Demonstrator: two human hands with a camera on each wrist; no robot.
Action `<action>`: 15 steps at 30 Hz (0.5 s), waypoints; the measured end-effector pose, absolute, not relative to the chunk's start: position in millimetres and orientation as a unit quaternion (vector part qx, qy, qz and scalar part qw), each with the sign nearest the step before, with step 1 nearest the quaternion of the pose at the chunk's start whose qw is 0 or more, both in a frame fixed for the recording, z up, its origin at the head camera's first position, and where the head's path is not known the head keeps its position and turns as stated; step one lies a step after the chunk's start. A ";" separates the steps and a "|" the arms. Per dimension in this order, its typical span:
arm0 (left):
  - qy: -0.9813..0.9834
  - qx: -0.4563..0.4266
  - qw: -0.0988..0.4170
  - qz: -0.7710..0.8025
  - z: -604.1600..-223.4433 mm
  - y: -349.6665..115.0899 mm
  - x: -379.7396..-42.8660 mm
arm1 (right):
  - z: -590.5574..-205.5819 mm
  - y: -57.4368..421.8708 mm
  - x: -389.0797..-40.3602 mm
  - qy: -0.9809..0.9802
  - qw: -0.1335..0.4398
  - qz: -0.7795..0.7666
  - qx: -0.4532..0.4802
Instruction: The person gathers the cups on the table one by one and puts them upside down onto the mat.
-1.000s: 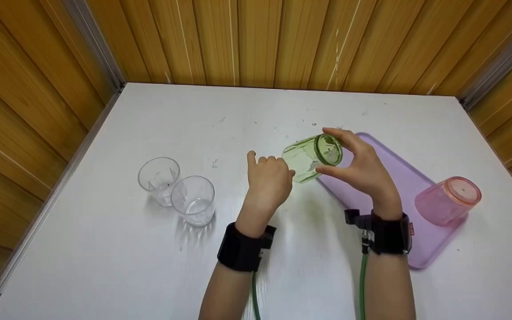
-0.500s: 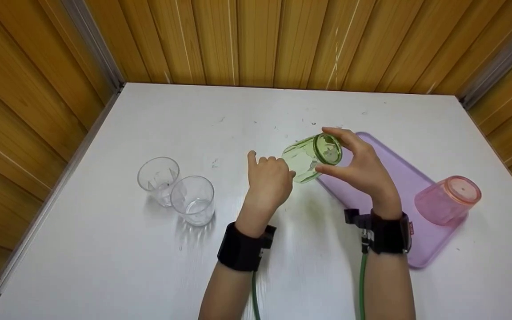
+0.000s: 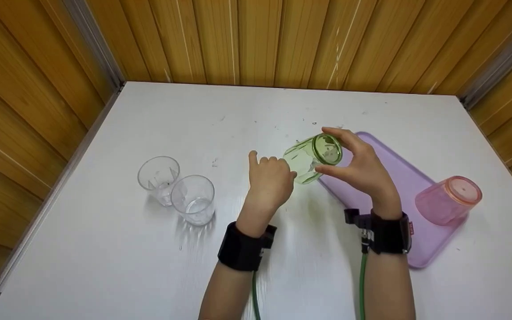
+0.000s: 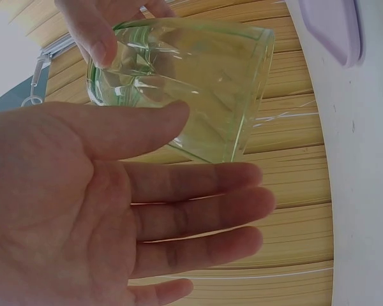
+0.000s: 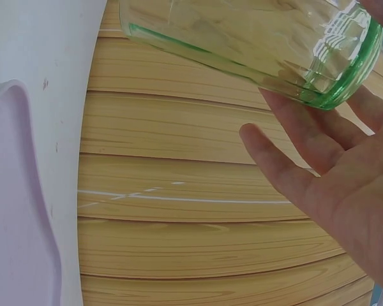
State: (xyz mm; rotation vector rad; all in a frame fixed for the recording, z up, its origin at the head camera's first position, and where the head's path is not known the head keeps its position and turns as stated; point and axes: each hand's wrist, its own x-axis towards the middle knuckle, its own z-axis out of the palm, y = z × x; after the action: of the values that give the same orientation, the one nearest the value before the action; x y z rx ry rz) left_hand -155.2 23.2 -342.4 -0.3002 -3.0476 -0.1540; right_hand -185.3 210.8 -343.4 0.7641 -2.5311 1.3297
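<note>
A green glass tumbler (image 3: pixel 302 161) is held tilted above the table, base up toward the right and mouth down toward the left. My right hand (image 3: pixel 358 166) grips it near the base, thumb on one side and fingers on the other. Beside the mouth end is my left hand (image 3: pixel 270 182). In the left wrist view the left hand's fingers (image 4: pixel 204 210) lie mostly straight, and its thumb overlaps the green tumbler (image 4: pixel 198 83). The right wrist view shows the right fingers (image 5: pixel 306 137) around the base end of the tumbler (image 5: pixel 255 38).
A purple tray (image 3: pixel 409 240) lies at the right, partly under the right arm. Upside down on it stands a pink tumbler (image 3: pixel 442 204), leaning in this view. Two clear glasses, one farther (image 3: pixel 159 178) and one nearer (image 3: pixel 194 202), stand upright close together at the left. Wood-look panels (image 3: pixel 256 44) border the table.
</note>
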 end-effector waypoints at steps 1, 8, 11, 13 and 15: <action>-0.993 -0.098 0.036 -0.051 -342.4 23.4 -155.2 | -343.4 210.5 -185.2 -0.853 0.090 0.447 0.256; -0.993 -0.101 0.026 -0.055 -341.5 23.9 -154.8 | -343.3 208.6 -185.0 -0.854 0.086 0.449 0.249; -0.993 -0.102 0.025 -0.053 -341.4 23.9 -154.5 | -333.9 203.5 -178.2 -0.853 0.085 0.449 0.252; -0.993 -0.102 0.024 -0.049 -341.4 24.0 -154.5 | -327.3 200.3 -173.3 -0.852 0.084 0.449 0.255; -0.993 -0.103 0.024 -0.046 -341.7 24.1 -154.6 | -321.7 197.5 -169.1 -0.852 0.083 0.448 0.257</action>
State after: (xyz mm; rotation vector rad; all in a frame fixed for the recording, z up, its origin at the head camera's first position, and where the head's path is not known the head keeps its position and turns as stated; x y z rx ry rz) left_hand -154.6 24.1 -341.7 -0.3183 -3.0730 -0.1430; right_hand -169.1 197.5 -321.7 0.7679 -2.5440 1.3382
